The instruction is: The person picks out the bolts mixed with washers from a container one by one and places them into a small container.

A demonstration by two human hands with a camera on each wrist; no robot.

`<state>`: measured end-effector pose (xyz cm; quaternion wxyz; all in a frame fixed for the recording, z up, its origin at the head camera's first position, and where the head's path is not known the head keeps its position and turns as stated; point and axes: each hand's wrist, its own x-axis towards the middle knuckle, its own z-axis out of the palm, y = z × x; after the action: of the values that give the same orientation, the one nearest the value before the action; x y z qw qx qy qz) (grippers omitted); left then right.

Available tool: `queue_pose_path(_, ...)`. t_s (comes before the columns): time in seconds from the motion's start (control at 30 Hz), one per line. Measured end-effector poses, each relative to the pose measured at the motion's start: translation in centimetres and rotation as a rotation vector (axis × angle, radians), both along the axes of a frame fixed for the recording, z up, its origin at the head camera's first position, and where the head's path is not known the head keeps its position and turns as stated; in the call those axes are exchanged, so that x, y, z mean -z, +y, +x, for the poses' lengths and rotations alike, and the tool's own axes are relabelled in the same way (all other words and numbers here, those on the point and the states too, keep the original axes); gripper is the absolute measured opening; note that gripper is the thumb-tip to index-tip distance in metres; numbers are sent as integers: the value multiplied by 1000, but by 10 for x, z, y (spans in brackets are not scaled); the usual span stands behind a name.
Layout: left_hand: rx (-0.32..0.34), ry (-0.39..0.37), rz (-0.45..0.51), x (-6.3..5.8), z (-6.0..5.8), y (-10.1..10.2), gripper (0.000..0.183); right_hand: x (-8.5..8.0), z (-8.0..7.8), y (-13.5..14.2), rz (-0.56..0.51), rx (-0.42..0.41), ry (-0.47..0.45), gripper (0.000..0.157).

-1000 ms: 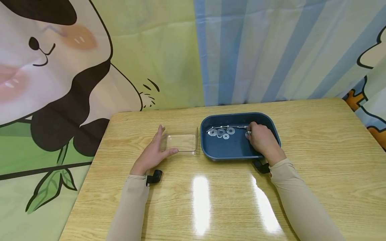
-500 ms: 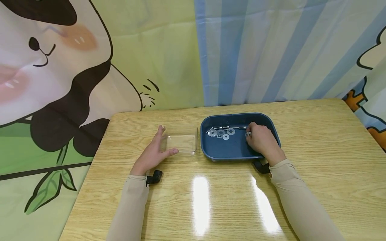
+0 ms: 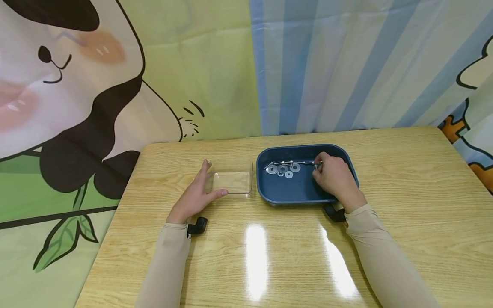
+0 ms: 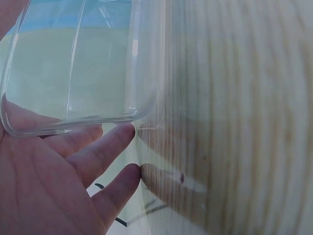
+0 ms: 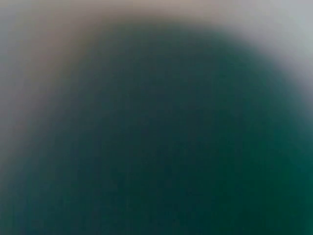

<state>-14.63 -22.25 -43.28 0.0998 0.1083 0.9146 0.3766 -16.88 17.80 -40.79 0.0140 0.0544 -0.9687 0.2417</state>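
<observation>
My left hand (image 3: 195, 197) spans the left end of a clear plastic box (image 3: 233, 183), thumb along its front edge and fingers stretched out behind. In the left wrist view, the fingers (image 4: 105, 149) are nearly straight beside the box's transparent wall (image 4: 93, 73). Over the right part of a dark blue tray (image 3: 296, 192), my right hand (image 3: 334, 177) has its fingers curled and pinches a small silver metal piece (image 3: 316, 167), whose shape is mostly hidden. Several flat washers (image 3: 283, 170) and silver bolts (image 3: 288, 162) lie in the tray's back left area.
The wooden table (image 3: 215, 265) carries the box and tray side by side, with a narrow gap between them. A printed curtain (image 3: 215, 85) hangs behind the table's back edge. Something dark blue-green, too blurred to identify, fills the right wrist view.
My right fingers have shifted slightly inside the tray, and the silver piece at their tips has changed its angle. My left hand, the box and the other hardware stay in place.
</observation>
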Motion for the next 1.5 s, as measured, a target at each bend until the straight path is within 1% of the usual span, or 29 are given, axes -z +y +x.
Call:
queue_pose_path(0.37,1,7,15,1,-2,1,114,-7,3,-3,-39,-5,39,20)
queue_pose_path(0.63,8,15,12,0,-3,2,115,-12,5,-9,-55,-10,74,19)
queue_pose_path(0.93,2,7,10,0,-2,2,114,-15,8,-19,-87,-54,111,17)
queue_pose_path(1.3,-2,-4,16,-1,1,2,114,-23,12,-35,-127,-81,127,19)
queue_pose_path(1.5,-2,1,12,-2,1,1,114,-27,14,-44,-146,-89,114,19)
